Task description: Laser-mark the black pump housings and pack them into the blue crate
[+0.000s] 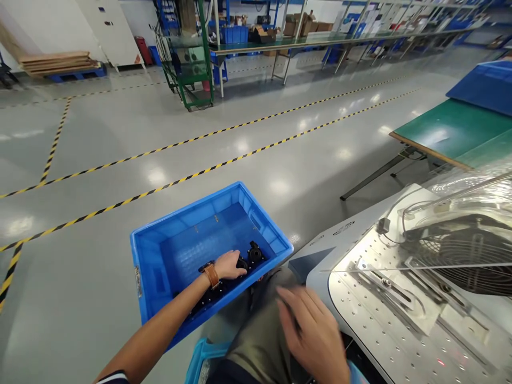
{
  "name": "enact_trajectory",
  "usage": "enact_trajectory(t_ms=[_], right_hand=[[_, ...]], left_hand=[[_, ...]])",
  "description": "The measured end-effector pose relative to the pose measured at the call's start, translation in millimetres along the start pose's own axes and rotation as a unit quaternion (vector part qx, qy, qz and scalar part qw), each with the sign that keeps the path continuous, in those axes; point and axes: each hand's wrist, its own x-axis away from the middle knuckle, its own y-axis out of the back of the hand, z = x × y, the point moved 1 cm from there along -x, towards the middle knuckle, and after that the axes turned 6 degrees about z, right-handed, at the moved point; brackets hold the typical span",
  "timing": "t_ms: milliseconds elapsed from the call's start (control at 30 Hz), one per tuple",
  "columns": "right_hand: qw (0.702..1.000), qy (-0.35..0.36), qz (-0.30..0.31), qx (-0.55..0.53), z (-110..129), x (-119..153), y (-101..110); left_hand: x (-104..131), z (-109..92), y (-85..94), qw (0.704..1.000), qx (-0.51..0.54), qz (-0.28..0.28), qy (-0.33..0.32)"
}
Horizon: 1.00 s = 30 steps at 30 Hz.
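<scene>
"Where's your left hand?"

"My left hand [231,265] is down inside the large, blue, rectangular plastic bin [188,213], by the wall nearest me. Thumb and forefinger sit on either side of a small black part [241,263]. My own fingers cover most of it, so I can't tell whether they're pinching it or only touching it."

"Any more in there?"

"A rounded black part with a hollow centre [255,253] lies just beside my fingertips, towards the bin's right end. More dark pieces run along the near wall, but my forearm and the bin's rim hide them; I couldn't count them. A brown band [212,274] circles my wrist."

"And the right?"

"My right hand [312,330] is outside the bin, above my grey-green trousers [260,338]. Thumb and forefinger stand apart, the other fingers loosely bent. It's blurred, and the palm is turned from view."

"What's around you?"

"On my right, a white machine with a shiny, hole-dotted metal plate [372,309], cut off by the edge of view. Its round, dark wire grille [460,250] shows hazily behind clear sheeting. Below the blue bin, a turquoise plastic rim [204,349] pokes out, mostly cut off."
</scene>
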Motion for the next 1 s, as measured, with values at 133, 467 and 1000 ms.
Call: enact_trajectory(t_ms=[133,467,1000], right_hand=[[0.948,-0.142,0.284,-0.012,3.0,-104.8,-68.5],[0.876,-0.253,0.409,0.042,-23.0,-134.1,-113.2],[0.949,-0.233,0.190,-0.099,22.0,-81.4,-74.6]], left_hand=[[0.8,-3.6,-12.0,0.998,0.026,-0.038,-0.039],[-9.7,11.2,-15.5,0.984,0.140,-0.070,-0.082],[25.6,2.7,4.4,0.974,0.193,-0.080,-0.091]])
